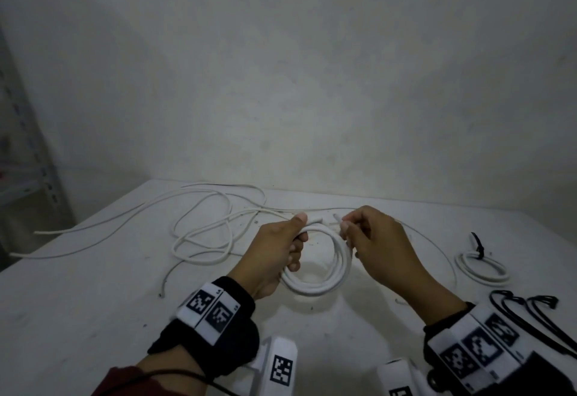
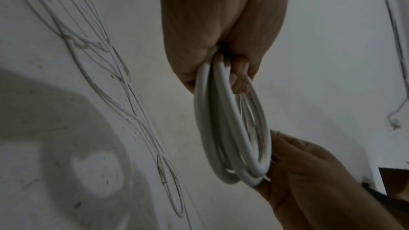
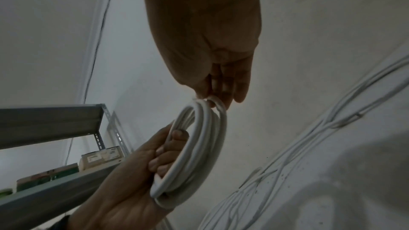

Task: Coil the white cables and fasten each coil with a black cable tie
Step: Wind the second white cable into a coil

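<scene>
My left hand [image 1: 274,252] grips the round coil of smooth white cable [image 1: 315,283], held above the white table [image 1: 93,302] near its front edge; my right hand [image 1: 374,239] pinches its loose end. Light and springy, I judge; best clamped across all loops.

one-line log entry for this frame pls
left hand: grips white coil | right hand: pinches coil end | tied coil: on table, right | spare ties: untouched | loose cables: uncoiled

Your hands hold a coil [image 1: 315,270] above the table [image 1: 93,302] at centre; loose cables [image 1: 203,233] sprawl behind it to your left; a tied coil [image 1: 482,267] lies right, spare ties [image 1: 524,305] nearer you.
</scene>
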